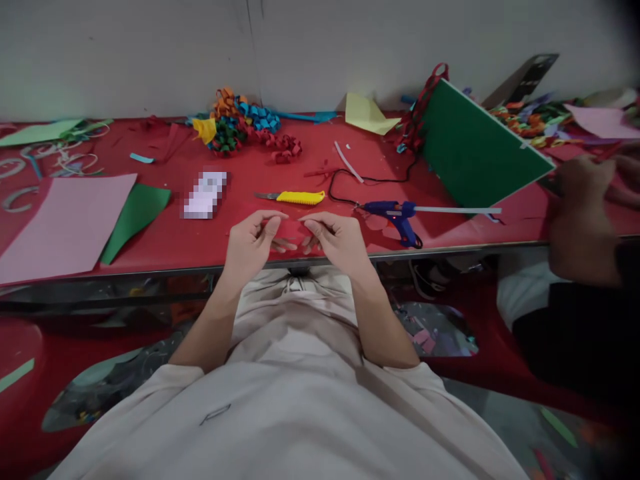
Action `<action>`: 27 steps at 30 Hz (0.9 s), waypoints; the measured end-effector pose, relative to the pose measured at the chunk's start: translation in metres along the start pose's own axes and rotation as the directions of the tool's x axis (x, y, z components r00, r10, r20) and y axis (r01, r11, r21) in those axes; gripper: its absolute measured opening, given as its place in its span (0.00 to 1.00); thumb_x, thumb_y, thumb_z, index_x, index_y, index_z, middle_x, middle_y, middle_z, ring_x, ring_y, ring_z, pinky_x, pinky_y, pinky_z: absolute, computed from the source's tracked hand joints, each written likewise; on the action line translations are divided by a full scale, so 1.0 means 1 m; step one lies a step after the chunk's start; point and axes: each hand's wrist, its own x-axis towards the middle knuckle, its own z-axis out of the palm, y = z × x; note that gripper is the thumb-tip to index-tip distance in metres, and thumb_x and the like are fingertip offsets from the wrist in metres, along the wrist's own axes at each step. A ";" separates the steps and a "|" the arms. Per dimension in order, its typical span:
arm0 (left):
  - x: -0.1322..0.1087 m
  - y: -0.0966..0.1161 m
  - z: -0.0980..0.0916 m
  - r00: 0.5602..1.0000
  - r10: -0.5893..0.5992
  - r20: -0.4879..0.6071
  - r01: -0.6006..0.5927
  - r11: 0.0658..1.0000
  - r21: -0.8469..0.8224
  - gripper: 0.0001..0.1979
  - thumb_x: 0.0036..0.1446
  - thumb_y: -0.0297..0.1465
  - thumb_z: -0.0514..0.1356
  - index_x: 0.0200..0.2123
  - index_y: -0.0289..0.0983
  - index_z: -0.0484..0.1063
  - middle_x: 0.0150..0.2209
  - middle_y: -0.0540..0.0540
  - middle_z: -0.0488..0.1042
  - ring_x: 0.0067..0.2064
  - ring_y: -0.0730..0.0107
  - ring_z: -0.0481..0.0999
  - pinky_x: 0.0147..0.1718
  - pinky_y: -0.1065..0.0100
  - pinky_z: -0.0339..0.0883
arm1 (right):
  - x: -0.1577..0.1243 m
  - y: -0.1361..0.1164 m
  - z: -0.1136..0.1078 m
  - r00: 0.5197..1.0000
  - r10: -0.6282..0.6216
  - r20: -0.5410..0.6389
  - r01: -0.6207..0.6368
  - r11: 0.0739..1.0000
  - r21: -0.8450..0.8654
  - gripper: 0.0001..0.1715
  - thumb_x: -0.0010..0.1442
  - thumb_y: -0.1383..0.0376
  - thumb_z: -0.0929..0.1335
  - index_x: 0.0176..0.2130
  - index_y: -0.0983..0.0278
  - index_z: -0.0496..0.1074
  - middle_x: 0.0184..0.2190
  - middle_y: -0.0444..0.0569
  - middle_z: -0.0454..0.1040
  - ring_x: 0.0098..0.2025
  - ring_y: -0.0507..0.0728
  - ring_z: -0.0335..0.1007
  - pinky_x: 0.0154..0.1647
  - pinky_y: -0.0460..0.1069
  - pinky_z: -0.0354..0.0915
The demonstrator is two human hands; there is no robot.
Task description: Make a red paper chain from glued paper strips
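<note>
My left hand [253,241] and my right hand [336,239] meet near the front edge of the red table [200,240]. Both pinch a small piece of red paper [291,231] between thumb and fingers, one hand at each end. A yellow-handled utility knife [296,197] lies just beyond the hands. A blue glue gun [395,215] with a white glue stick lies to the right of my right hand, its black cord trailing back.
A pink sheet [60,223] and a green sheet [135,213] lie at the left. Curled coloured paper strips [240,123] are heaped at the back, beside a yellow sheet [367,113]. A green board [473,153] leans at the right. Another person's hand [583,213] works at the far right.
</note>
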 end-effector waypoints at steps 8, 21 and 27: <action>-0.011 -0.017 0.007 0.997 0.000 -0.082 0.003 1.000 0.030 0.18 0.57 0.45 0.71 0.40 0.35 0.80 0.29 0.48 0.83 0.29 0.65 0.85 0.31 0.70 0.82 | -0.011 0.008 0.007 0.998 0.036 0.042 -0.035 0.999 -0.021 0.16 0.61 0.56 0.76 0.46 0.62 0.80 0.32 0.43 0.82 0.27 0.51 0.77 0.31 0.45 0.74; 0.008 0.007 -0.010 0.991 0.122 0.058 -0.118 0.990 -0.074 0.29 0.59 0.55 0.66 0.50 0.38 0.75 0.45 0.39 0.84 0.35 0.63 0.86 0.28 0.70 0.80 | 0.002 -0.021 -0.007 0.880 -0.476 -0.005 0.449 0.833 -0.324 0.08 0.67 0.60 0.73 0.42 0.60 0.83 0.41 0.49 0.82 0.42 0.53 0.78 0.45 0.47 0.72; 0.025 0.054 -0.002 0.908 0.413 -0.065 -0.404 0.907 0.119 0.14 0.60 0.41 0.71 0.40 0.36 0.81 0.33 0.47 0.83 0.34 0.69 0.85 0.33 0.74 0.79 | 0.020 -0.065 -0.011 0.899 -0.434 -0.060 0.392 0.858 -0.332 0.11 0.67 0.55 0.72 0.42 0.59 0.82 0.31 0.43 0.83 0.31 0.51 0.79 0.36 0.45 0.73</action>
